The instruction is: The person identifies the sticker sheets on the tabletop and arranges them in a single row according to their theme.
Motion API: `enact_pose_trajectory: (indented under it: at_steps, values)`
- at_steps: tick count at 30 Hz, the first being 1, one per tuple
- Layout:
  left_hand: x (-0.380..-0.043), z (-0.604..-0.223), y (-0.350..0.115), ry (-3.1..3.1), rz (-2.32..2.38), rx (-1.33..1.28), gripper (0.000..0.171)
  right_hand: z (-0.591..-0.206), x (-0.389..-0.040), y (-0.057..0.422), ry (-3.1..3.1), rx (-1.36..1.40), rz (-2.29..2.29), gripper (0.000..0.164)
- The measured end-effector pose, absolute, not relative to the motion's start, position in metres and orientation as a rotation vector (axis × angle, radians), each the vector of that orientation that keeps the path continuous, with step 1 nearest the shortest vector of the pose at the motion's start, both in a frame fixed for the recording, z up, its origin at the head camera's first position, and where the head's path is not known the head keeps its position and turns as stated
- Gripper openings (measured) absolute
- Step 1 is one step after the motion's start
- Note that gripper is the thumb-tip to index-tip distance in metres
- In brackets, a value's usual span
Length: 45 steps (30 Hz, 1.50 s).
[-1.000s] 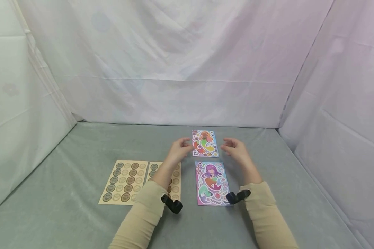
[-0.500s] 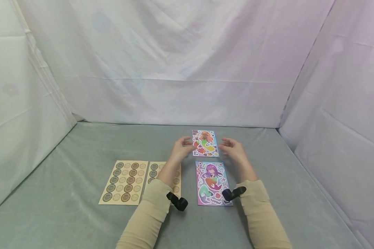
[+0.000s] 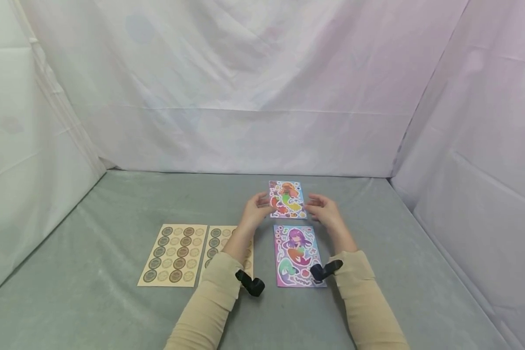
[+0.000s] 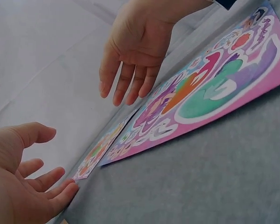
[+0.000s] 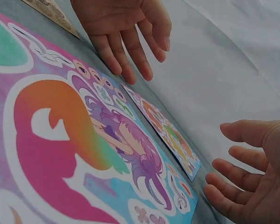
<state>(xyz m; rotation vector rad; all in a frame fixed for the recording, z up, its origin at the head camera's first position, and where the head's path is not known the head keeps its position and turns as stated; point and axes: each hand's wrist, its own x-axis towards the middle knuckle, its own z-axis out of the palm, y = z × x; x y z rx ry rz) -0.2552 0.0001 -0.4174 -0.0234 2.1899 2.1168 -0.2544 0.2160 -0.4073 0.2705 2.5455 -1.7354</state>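
Note:
Two colourful mermaid sticker sheets lie one behind the other on the table. My left hand (image 3: 253, 213) is at the left side of the far sheet (image 3: 287, 199), its fingertips right by the edge. On the opposite side, my right hand (image 3: 325, 212) has its fingers close to the sheet's right edge. In the left wrist view the left hand (image 4: 25, 175) shows relaxed, parted fingers, and nothing is in its palm. The right hand (image 5: 256, 170) looks alike in the right wrist view. Nearer to me lies the purple-haired mermaid sheet (image 3: 298, 255), below and between the wrists.
Left of the mermaid sheets lie two beige sheets of round brown labels: one fully visible (image 3: 172, 255), the other (image 3: 218, 238) partly hidden by my left forearm. Grey cloth (image 3: 92, 253) covers the table. White curtains (image 3: 245, 141) enclose the back and sides.
Both hands have come slightly inward, closer to the far sticker sheet's side edges. The sheets keep their places on the table.

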Motion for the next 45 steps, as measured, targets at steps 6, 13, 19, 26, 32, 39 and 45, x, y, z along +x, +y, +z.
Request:
enact_pose_trajectory:
  at_steps: [6,13,19,26,32,39,45]
  values:
    - [-0.257,-0.422,0.002,2.206,2.115,-0.024,0.065,-0.412,-0.255,0.218,2.556,0.245,-1.736,0.056]
    - [-0.257,-0.427,0.002,2.223,2.102,0.023,0.068,-0.418,-0.257,0.22,2.585,0.221,-1.709,0.056]
    - [-0.257,-0.43,0.002,2.241,2.095,0.063,0.069,-0.425,-0.259,0.22,2.589,0.216,-1.719,0.058]
    - [-0.257,-0.43,0.004,2.264,2.064,0.051,0.069,-0.429,-0.258,0.22,2.607,0.22,-1.718,0.059]
    - [-0.256,-0.429,0.005,2.316,1.998,0.04,0.068,-0.429,-0.257,0.219,2.609,0.219,-1.719,0.059]
    - [-0.255,-0.428,0.006,2.35,1.964,0.043,0.067,-0.428,-0.257,0.219,2.623,0.188,-1.691,0.058]
    - [-0.255,-0.428,0.007,2.356,1.945,0.053,0.066,-0.428,-0.255,0.219,2.609,0.207,-1.694,0.057]
